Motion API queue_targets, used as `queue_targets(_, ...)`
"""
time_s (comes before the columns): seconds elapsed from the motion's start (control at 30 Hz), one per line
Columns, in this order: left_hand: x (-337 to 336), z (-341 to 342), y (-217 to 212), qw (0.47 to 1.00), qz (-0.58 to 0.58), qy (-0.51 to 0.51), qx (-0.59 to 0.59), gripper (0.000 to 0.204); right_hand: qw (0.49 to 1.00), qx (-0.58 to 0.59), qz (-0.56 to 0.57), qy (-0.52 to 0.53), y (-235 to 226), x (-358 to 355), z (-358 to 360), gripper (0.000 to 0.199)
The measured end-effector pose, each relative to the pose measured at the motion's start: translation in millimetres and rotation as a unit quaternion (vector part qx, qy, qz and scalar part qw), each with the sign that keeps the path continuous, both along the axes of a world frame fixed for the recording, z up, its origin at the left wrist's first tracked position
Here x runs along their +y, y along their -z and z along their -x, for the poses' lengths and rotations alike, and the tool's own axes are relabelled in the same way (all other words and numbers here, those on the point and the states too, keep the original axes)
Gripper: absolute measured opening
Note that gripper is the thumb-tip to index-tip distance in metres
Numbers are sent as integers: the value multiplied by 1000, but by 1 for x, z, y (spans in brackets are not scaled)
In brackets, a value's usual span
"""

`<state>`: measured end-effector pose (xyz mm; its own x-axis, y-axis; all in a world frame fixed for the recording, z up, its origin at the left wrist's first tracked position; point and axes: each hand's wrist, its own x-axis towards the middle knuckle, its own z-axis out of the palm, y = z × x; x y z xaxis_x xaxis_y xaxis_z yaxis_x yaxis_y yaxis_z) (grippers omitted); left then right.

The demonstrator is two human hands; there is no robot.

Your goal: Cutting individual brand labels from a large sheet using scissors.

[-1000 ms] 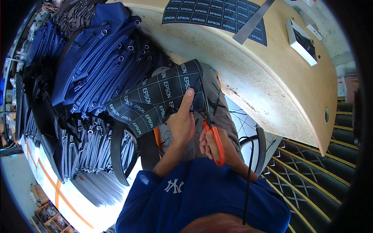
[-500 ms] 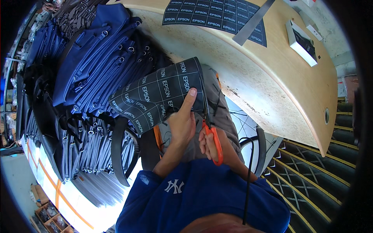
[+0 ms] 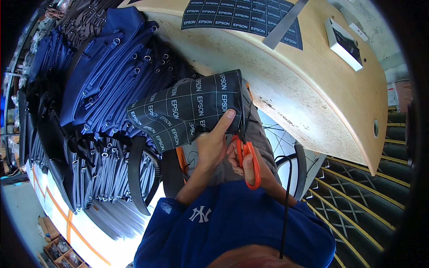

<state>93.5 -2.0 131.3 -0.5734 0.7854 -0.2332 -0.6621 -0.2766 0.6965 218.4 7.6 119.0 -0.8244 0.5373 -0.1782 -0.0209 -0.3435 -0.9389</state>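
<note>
A black sheet with a grid of white lines and repeated white lettering lies bent over my lap. My left hand grips its near edge, thumb on top and the other fingers hidden underneath. My right hand holds a pair of scissors with orange handles, fingers through the loops. The dark blades point away from me along the sheet's right edge, where a narrow dark strip hangs. How far the blades are apart is hard to make out.
A pale curved table stands ahead, bearing another printed black sheet, a metal ruler and a white box. Stacked blue bags and grey-blue bundles with metal rings crowd the left. A folding metal gate is at right.
The black sheet and both hands have shifted slightly to the right. The scissors' orange handles have spread further apart, and less of the blades shows.
</note>
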Motion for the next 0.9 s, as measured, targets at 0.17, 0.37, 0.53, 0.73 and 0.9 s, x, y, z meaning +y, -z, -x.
queue_targets(0.17,-2,-3,-4,1000,-7,7,14,28,1000,-7,-3,12,-7,3,2,79)
queue_targets(0.37,-2,-3,0,1000,-4,19,20,29,999,-14,-23,25,-8,4,4,77)
queue_targets(0.53,-1,-3,-1,999,-30,11,22,30,999,-30,-22,29,-7,3,3,75)
queue_targets(0.73,-1,-3,2,1000,12,11,15,31,999,-40,15,28,-13,3,4,69)
queue_targets(0.9,-1,-4,2,1000,7,13,5,29,998,-30,24,43,-12,3,3,59)
